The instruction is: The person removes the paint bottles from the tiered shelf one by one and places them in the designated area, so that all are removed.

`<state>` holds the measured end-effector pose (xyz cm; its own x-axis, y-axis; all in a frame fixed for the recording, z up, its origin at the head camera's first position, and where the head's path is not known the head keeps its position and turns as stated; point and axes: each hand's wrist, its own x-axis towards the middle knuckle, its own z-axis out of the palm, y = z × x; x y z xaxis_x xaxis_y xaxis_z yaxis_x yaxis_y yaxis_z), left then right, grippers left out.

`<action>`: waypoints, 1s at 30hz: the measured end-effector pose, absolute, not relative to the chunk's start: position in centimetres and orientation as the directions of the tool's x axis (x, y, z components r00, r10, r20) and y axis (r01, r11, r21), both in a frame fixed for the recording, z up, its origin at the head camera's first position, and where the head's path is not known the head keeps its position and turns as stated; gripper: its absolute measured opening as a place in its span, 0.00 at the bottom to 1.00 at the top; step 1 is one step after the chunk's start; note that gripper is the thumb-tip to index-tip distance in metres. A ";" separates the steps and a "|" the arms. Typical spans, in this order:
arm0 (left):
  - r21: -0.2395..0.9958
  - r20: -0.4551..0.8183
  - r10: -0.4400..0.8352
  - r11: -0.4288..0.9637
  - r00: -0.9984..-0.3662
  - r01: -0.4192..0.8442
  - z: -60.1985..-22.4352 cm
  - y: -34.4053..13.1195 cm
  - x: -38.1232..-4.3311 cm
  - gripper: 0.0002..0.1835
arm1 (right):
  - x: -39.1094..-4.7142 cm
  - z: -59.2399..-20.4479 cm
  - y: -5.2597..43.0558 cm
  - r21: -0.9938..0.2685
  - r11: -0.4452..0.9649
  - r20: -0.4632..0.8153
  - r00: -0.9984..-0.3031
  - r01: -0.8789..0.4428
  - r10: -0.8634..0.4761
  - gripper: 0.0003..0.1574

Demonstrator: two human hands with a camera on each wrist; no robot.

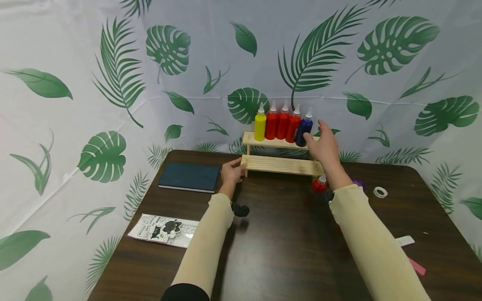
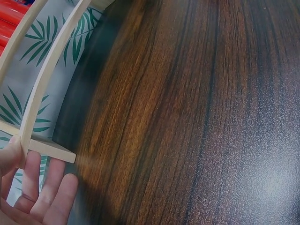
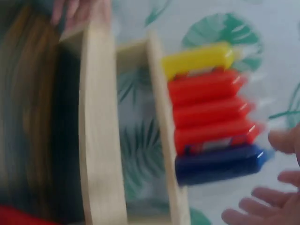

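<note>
A two-tier wooden rack (image 1: 280, 164) stands at the table's back edge. My left hand (image 1: 232, 173) grips the left end of its lower shelf; in the left wrist view the thumb (image 2: 10, 153) lies on one side and curled fingers on the other. On the upper shelf a yellow squeeze bottle (image 1: 260, 127), several red squeeze bottles (image 1: 282, 125) and a dark blue squeeze bottle (image 1: 303, 131) stand in a row, all with white nozzles. Beside the blue bottle is my right hand (image 1: 324, 147), fingers spread and holding nothing. The right wrist view is blurred.
Another red bottle (image 1: 319, 184) stands under my right forearm, partly hidden. A purple item (image 1: 359, 183) and a white tape roll (image 1: 380, 192) lie to its right. On the left lie a dark notebook (image 1: 189, 177) and a cat-print packet (image 1: 165, 230). A pink item (image 1: 416, 266) lies front right.
</note>
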<state>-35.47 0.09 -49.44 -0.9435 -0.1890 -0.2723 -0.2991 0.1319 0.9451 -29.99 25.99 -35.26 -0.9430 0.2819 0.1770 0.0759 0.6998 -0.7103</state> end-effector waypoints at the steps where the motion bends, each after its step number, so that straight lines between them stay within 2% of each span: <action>1: 0.945 -0.272 -0.190 0.132 -0.943 -0.299 -49.4 0.1 -35.5 0.18 | -30.8 -35.3 26.2 -0.701 0.708 0.153 -0.952 0.085 0.265 0.45; 8: 0.933 -0.300 -0.172 0.154 -0.938 -0.326 -49.7 0.2 -35.7 0.18 | -33.6 -36.1 27.3 -0.708 0.701 0.055 -0.982 0.089 0.180 0.45; 14: 0.941 -0.279 -0.173 0.150 -0.945 -0.305 -49.7 0.2 -35.7 0.18 | -34.2 -36.7 27.1 -0.683 0.728 0.138 -0.969 0.058 0.207 0.40; 24: 0.933 -0.307 -0.173 0.137 -0.936 -0.332 -49.6 0.1 -35.7 0.18 | -33.3 -36.6 26.2 -0.736 0.675 0.181 -0.944 0.056 0.277 0.36; 30: 0.932 -0.309 -0.181 0.138 -0.934 -0.335 -49.3 -0.2 -35.5 0.17 | -31.3 -35.2 24.7 -0.791 0.611 0.231 -0.909 0.033 0.348 0.36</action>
